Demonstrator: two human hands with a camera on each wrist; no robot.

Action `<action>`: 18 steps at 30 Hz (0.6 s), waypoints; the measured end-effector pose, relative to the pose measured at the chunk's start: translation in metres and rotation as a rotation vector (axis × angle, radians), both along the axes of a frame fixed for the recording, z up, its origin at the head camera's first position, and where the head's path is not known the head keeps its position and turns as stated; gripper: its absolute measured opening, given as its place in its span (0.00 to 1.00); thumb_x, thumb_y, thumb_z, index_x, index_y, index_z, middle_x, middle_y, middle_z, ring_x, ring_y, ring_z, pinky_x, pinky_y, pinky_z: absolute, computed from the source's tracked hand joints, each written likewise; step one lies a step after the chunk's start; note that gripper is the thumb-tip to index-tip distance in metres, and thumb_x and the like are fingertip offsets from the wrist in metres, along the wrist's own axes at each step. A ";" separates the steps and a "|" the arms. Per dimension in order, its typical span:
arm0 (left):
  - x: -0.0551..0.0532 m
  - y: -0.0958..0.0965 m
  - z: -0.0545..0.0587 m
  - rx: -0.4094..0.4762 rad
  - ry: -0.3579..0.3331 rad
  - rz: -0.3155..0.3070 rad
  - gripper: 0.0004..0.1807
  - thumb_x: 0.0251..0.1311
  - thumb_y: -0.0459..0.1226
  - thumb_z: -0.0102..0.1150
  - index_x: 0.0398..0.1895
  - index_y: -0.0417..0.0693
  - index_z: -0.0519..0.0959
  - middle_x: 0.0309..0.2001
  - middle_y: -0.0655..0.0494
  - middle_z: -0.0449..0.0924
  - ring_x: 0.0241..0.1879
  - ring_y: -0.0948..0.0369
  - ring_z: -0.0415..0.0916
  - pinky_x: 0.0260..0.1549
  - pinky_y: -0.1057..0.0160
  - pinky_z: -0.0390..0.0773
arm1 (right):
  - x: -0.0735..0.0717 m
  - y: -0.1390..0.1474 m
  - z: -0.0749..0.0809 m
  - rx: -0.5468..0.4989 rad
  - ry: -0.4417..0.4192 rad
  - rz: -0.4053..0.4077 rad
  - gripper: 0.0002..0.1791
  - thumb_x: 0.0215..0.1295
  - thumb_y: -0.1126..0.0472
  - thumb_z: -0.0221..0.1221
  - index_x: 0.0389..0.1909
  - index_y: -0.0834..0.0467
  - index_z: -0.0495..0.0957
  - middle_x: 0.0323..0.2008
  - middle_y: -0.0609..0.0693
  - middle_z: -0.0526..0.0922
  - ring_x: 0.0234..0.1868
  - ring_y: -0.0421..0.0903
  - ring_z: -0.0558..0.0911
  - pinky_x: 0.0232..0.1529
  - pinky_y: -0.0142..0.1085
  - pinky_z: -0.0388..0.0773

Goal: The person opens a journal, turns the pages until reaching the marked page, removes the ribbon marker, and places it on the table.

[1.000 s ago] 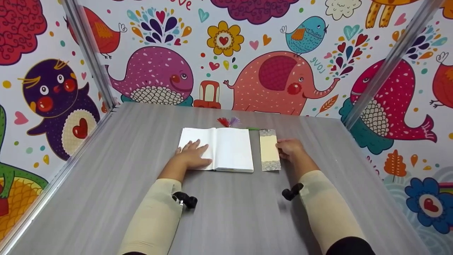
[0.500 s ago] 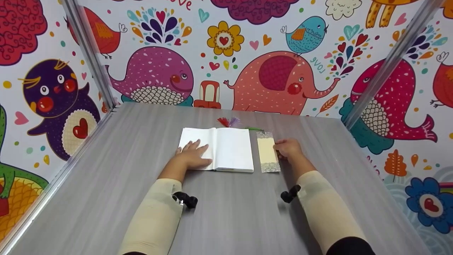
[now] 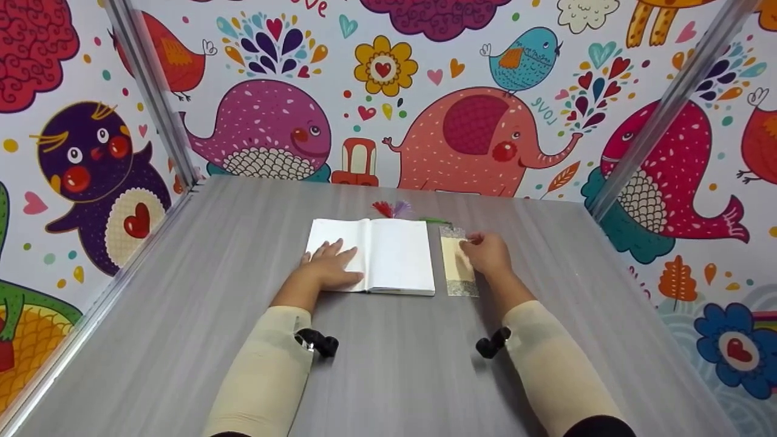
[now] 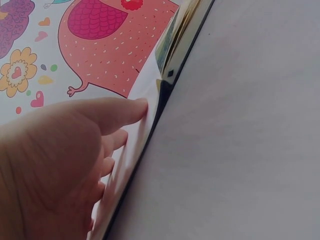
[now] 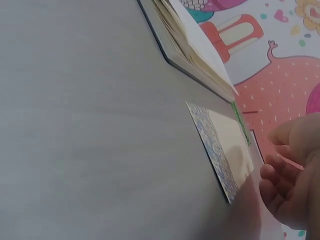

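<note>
An open book [image 3: 400,255] with blank white pages lies in the middle of the grey table in the head view. My left hand [image 3: 329,267] rests spread on its left page; in the left wrist view the thumb [image 4: 132,111] presses near the page's lower edge. To the right of the book lies a cream bookmark [image 3: 456,261] with patterned ends and a green tassel [image 3: 436,220]. Over its right upper side is my right hand [image 3: 490,254], fingers loosely curled. The right wrist view shows the bookmark flat on the table, apart from the fingers [image 5: 272,175].
Red [image 3: 383,209] and purple tassels [image 3: 402,210] stick out past the book's top edge. The grey table [image 3: 394,364] extends around the book. Behind it stands a wall [image 3: 437,91] with cartoon animals, framed by metal posts [image 3: 655,145].
The right hand has shifted the bookmark slightly toward the book and nearer, let go of its right edge, and moved left over it. The left hand has stayed still.
</note>
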State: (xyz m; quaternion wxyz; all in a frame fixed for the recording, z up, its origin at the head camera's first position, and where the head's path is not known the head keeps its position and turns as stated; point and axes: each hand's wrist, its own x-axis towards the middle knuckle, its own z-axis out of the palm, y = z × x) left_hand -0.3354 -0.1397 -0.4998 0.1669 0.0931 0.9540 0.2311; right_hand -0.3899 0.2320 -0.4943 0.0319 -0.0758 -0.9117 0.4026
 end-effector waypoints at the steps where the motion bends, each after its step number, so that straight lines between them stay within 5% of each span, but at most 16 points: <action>1: -0.001 0.000 -0.001 0.001 -0.002 0.003 0.46 0.71 0.63 0.52 0.88 0.62 0.53 0.90 0.49 0.36 0.89 0.42 0.29 0.83 0.29 0.32 | 0.002 -0.003 -0.001 0.003 0.021 0.010 0.20 0.73 0.53 0.64 0.58 0.61 0.85 0.51 0.60 0.87 0.47 0.53 0.84 0.50 0.44 0.83; 10: -0.001 -0.001 0.000 -0.001 -0.005 0.013 0.46 0.70 0.63 0.55 0.88 0.62 0.55 0.90 0.49 0.38 0.89 0.41 0.31 0.82 0.28 0.32 | 0.024 -0.033 -0.005 0.033 0.093 0.118 0.25 0.75 0.49 0.62 0.68 0.55 0.80 0.65 0.58 0.83 0.65 0.58 0.82 0.67 0.55 0.79; 18: -0.006 0.001 -0.003 -0.028 -0.019 0.007 0.47 0.70 0.64 0.53 0.88 0.64 0.53 0.90 0.51 0.37 0.89 0.42 0.30 0.83 0.28 0.33 | 0.042 -0.058 -0.003 0.285 0.205 0.284 0.35 0.75 0.43 0.62 0.78 0.51 0.71 0.81 0.56 0.68 0.83 0.60 0.66 0.80 0.66 0.61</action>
